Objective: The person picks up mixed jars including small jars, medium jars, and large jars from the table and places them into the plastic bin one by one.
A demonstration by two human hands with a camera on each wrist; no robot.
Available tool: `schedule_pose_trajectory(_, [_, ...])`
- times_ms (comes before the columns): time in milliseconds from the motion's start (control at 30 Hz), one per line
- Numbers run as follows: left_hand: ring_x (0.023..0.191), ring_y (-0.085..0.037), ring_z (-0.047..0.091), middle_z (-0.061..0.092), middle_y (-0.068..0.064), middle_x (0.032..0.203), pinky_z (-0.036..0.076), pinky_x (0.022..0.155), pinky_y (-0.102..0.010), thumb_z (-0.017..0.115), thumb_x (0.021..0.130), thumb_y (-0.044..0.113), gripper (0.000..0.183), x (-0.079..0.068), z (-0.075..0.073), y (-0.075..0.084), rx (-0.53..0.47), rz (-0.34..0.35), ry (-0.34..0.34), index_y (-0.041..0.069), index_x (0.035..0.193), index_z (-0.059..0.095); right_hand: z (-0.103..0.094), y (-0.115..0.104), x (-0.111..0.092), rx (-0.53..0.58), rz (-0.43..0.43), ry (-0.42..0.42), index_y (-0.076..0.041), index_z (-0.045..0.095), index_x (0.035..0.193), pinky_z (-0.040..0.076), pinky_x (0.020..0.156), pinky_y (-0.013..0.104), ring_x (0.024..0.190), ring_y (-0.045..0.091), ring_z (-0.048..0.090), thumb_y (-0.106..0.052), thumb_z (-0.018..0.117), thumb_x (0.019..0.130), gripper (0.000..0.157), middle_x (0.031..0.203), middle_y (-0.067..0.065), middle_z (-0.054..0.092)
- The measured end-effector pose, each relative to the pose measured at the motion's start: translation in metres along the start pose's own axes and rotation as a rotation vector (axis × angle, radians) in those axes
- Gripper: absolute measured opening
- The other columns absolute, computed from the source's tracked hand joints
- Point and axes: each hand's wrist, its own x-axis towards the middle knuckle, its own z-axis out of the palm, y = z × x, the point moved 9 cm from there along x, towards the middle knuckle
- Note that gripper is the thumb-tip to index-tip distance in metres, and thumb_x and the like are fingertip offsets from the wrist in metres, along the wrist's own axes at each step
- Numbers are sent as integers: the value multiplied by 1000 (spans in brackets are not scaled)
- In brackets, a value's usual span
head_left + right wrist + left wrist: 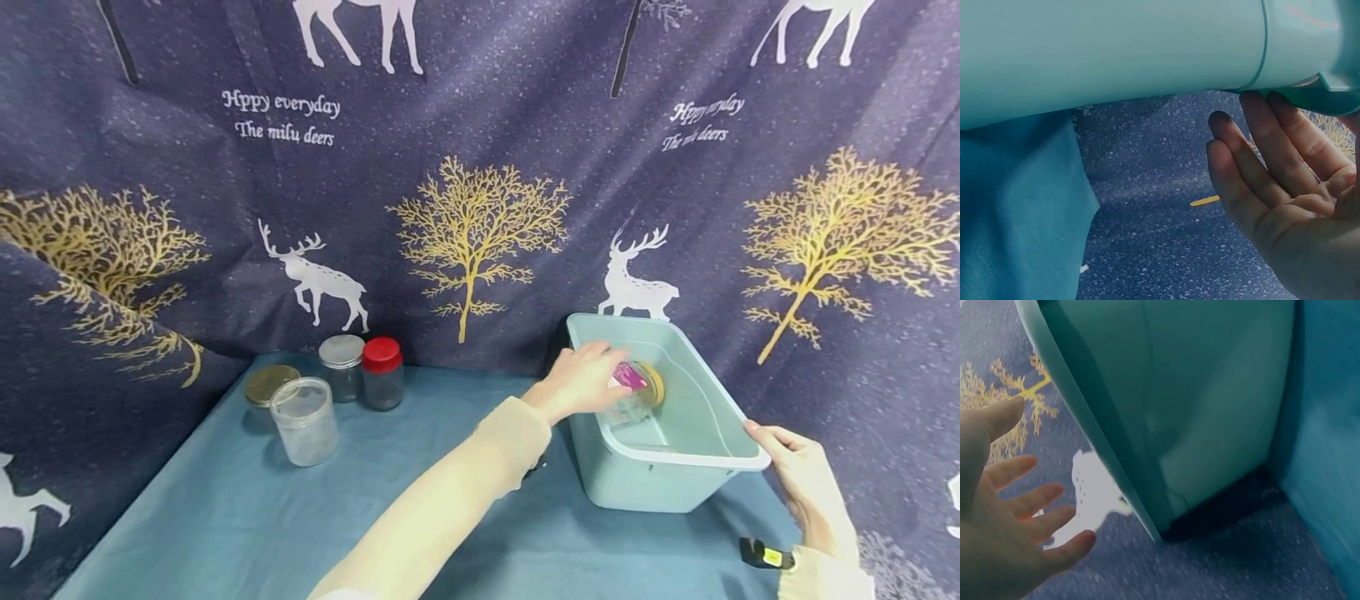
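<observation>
A light-green plastic bin [663, 483] stands on the right of the blue-covered table. Inside it lies a clear jar with a yellow lid [654, 385] and a purple label. My left hand [581, 379] reaches over the bin's left rim, overlapping the jar in the head view. In the left wrist view, that hand's fingers [1047, 522] are spread, with nothing between them, beside the bin wall [1210, 400]. At the near right corner, my right hand [798, 467] grips the rim, thumb on top. Its fingers [1266, 137] curl up under the rim from outside.
Several jars stand at the table's back left: one with a gold lid [270, 385], a frosted clear one [306, 423], one with a silver lid [342, 354] and one with a red lid [382, 358]. A dark deer-print curtain [510, 108] hangs behind.
</observation>
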Motion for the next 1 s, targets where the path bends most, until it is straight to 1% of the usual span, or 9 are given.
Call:
schedule_pose_trajectory(100, [132, -17, 43, 45, 0, 146, 41, 98, -41, 55, 96, 52, 59, -11, -1, -16, -19, -8, 21, 25, 147, 45, 0, -2, 0, -1, -7, -12, -15, 77, 84, 45, 65, 15, 74, -1, 57, -29, 64, 96, 23, 73, -14, 68])
schedule_pose_trajectory(233, [132, -19, 42, 45, -1, 146, 40, 99, -42, 53, 97, 51, 57, -29, 1, -37, -36, -38, 38, 25, 147, 44, 0, -2, 2, -11, -8, -14, -13, 76, 84, 43, 65, 15, 75, 0, 56, -30, 63, 97, 25, 73, -13, 68])
schedule_pose_trajectory(400, [134, -20, 40, 44, -3, 146, 38, 100, -43, 53, 100, 44, 52, -50, 8, -58, -32, -62, 78, 23, 147, 45, -2, 2, 2, -33, -1, 8, -18, 76, 81, 42, 64, 14, 73, -1, 55, -31, 63, 97, 24, 70, -15, 67])
schedule_pose_trajectory(500, [133, -21, 41, 45, -3, 145, 37, 100, -44, 53, 100, 41, 50, -62, 14, -72, -58, -80, 98, 23, 146, 46, -1, 4, 1, -21, 6, 17, -17, 75, 78, 42, 61, 16, 70, 0, 54, -29, 63, 97, 26, 68, -15, 66])
schedule_pose_trajectory(633, [132, -22, 42, 46, -3, 144, 37, 101, -45, 54, 100, 40, 49, -76, 19, -90, -124, -104, 125, 23, 145, 47, 0, 7, 1, 1, 8, 21, -14, 74, 76, 43, 60, 17, 70, 1, 54, -27, 63, 97, 27, 68, -15, 66])
schedule_pose_trajectory(800, [129, -22, 45, 48, -2, 142, 39, 99, -44, 55, 99, 40, 46, -97, 15, -108, -185, -134, 178, 24, 142, 51, 0, 9, 2, 17, 4, 13, -13, 75, 78, 44, 62, 15, 71, 0, 55, -26, 62, 97, 26, 69, -13, 66])
schedule_pose_trajectory(1000, [123, -22, 50, 52, -1, 137, 42, 93, -44, 59, 97, 39, 44, -121, 9, -134, -197, -203, 272, 22, 138, 55, -1, 6, 3, -23, -21, 13, -14, 75, 80, 42, 64, 14, 73, -1, 56, -28, 61, 98, 26, 71, -14, 66])
